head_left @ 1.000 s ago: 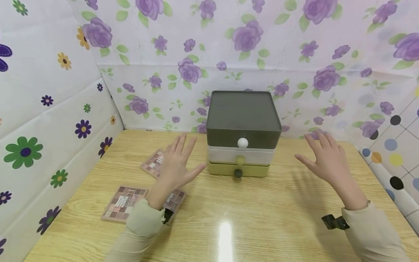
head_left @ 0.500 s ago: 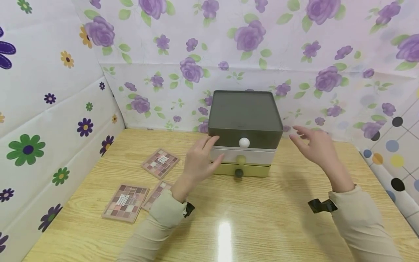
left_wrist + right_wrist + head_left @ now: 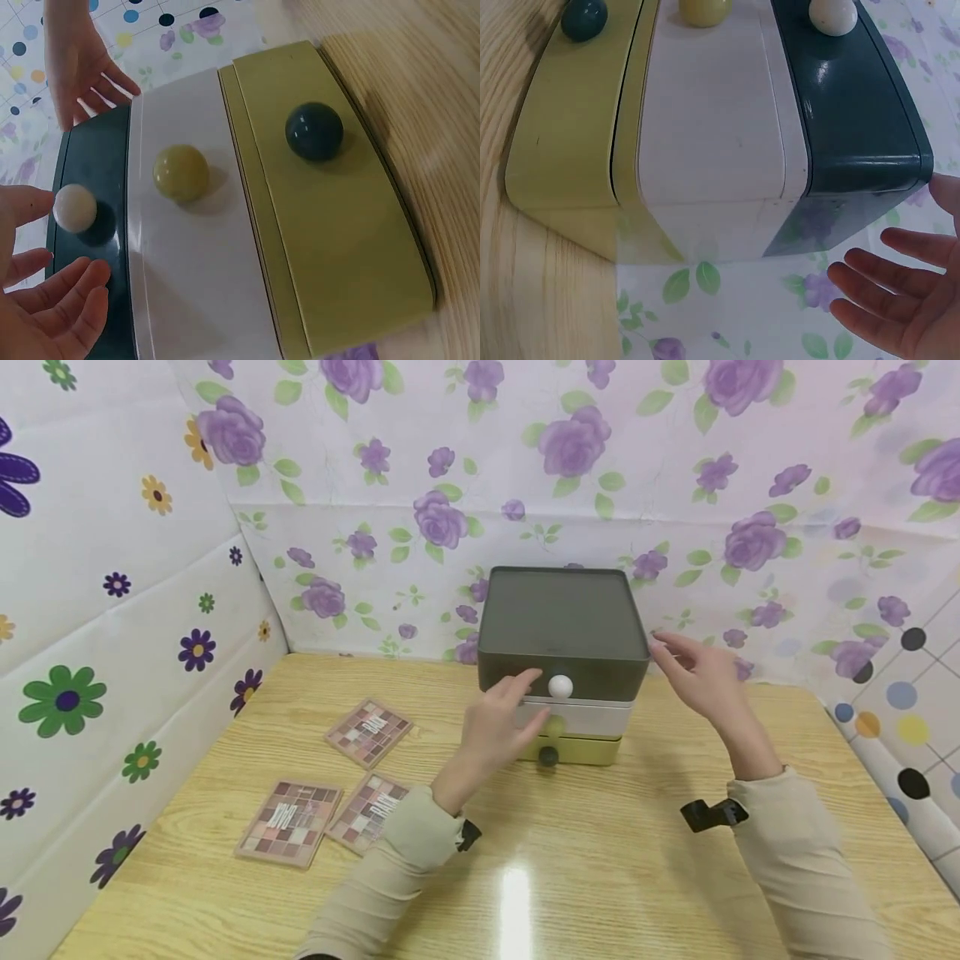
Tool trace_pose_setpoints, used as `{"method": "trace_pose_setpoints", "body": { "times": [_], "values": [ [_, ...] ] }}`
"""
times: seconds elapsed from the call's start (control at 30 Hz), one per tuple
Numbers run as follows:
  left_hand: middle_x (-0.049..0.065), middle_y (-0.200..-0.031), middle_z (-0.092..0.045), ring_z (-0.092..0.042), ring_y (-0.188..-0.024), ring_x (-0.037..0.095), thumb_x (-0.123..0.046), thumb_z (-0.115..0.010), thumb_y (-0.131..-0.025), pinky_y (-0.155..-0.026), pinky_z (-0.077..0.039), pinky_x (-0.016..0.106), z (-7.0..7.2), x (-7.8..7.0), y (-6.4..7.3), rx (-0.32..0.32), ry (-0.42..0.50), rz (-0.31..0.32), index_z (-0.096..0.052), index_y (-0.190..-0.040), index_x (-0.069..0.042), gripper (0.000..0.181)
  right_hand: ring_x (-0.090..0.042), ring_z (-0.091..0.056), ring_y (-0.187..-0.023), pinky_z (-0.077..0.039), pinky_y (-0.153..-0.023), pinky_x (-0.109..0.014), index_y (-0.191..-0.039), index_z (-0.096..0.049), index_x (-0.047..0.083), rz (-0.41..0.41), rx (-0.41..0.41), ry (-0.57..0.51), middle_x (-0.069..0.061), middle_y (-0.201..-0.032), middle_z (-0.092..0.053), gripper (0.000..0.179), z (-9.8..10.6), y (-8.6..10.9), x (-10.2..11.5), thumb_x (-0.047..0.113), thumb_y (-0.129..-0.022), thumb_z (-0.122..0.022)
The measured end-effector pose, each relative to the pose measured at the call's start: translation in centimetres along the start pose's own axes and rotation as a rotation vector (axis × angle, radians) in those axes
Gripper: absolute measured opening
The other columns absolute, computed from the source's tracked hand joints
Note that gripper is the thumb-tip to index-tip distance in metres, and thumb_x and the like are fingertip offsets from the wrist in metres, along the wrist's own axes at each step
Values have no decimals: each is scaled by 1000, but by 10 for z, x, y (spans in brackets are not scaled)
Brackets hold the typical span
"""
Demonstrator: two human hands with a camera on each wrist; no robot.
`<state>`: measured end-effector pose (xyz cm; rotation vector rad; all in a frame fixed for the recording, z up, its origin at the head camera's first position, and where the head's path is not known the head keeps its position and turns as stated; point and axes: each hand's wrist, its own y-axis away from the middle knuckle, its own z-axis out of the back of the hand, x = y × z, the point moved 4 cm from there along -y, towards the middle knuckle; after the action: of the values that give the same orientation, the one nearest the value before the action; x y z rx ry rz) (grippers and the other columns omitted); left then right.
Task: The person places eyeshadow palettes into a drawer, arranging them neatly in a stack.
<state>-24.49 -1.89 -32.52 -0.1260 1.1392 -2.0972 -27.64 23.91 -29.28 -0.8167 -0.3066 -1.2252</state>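
A three-tier drawer box (image 3: 562, 610) stands at the table's back, with a dark green top drawer (image 3: 862, 112), a white middle one (image 3: 187, 262) and a yellow-green bottom one (image 3: 337, 240). My left hand (image 3: 491, 727) is in front of the top drawer, its fingers spread loosely beside the white knob (image 3: 75, 208); whether they touch it I cannot tell. My right hand (image 3: 701, 681) is at the box's right side. In the right wrist view its thumb (image 3: 946, 191) meets or nearly meets the top drawer's corner, the other fingers extended and holding nothing.
Three eyeshadow palettes lie at the left of the wooden table (image 3: 585, 868): one farther back (image 3: 369, 732), one at the left (image 3: 288, 823), and one beside my left forearm (image 3: 367, 814). Flower-patterned cloth (image 3: 337, 527) hangs behind and at the sides.
My left hand has moved right from above the palettes to the drawer fronts. My right hand has come left to the box's side. The box and palettes stay in place.
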Motion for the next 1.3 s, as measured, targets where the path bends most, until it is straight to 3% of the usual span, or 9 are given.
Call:
{"method": "trace_pose_setpoints", "body": {
  "times": [0.13, 0.27, 0.43, 0.6, 0.77, 0.9, 1.03, 1.3],
  "values": [
    [6, -82, -65, -62, -67, 14, -19, -70, -78, -54, -47, 23, -10, -4, -5, 6, 97, 68, -58, -112, -3, 39, -24, -60, -95, -48, -80, -38, -132, -47, 3, -55, 27, -150, -21, -117, -57, 51, -7, -4, -2, 39, -95, -43],
    [8, -80, -66, -62, -63, 15, -13, -68, -80, -58, -51, 26, -20, -7, -6, -10, 283, 154, -58, -108, 0, 32, -2, -56, -86, -49, -73, -16, -133, -43, -1, -109, 54, -300, -22, -120, -53, 54, -15, -6, -3, 37, -95, -43],
    [12, -77, -66, -62, -59, 17, -9, -66, -81, -55, -52, 27, -29, -9, -6, -81, 442, 220, -57, -102, 3, 25, 3, -55, -83, -50, -74, -18, -134, -41, -3, -146, 58, -415, -23, -121, -49, 52, -20, -5, -5, 33, -96, -43],
    [15, -76, -66, -62, -59, 20, -6, -65, -81, -55, -53, 26, -32, -10, -7, -143, 481, 262, -56, -98, 4, 21, 2, -55, -85, -50, -74, -18, -134, -41, -3, -165, 37, -466, -21, -124, -48, 52, -22, -4, -8, 32, -96, -45],
    [16, -77, -66, -62, -58, 21, -5, -65, -81, -54, -50, 18, -33, -11, -6, -160, 481, 270, -57, -97, 5, 20, 2, -58, -83, -52, -74, -22, -131, -43, -6, -169, -7, -504, -20, -122, -50, 51, -25, -5, -9, 30, -95, -46],
    [15, -76, -66, -61, -58, 19, -6, -65, -82, -52, -47, 13, -34, -13, -5, -160, 467, 271, -58, -97, 4, 20, 1, -60, -81, -52, -69, -21, -128, -46, -9, -177, -43, -550, -2, -106, -60, 50, -27, -5, -9, 29, -94, -49],
    [14, -75, -66, -61, -59, 17, -7, -65, -82, -51, -47, 13, -33, -14, -2, -168, 458, 265, -58, -96, 3, 19, 0, -60, -80, -52, -66, -19, -126, -47, -10, -191, -67, -568, 14, -92, -60, 51, -28, -4, -9, 30, -93, -51],
    [14, -75, -65, -61, -59, 18, -6, -66, -82, -50, -49, 17, -30, -17, 1, -171, 479, 227, -57, -96, 3, 19, 1, -59, -82, -52, -68, -20, -126, -48, -8, -201, -74, -562, 8, -98, -58, 50, -28, -3, -11, 30, -94, -49]
  ]
}}
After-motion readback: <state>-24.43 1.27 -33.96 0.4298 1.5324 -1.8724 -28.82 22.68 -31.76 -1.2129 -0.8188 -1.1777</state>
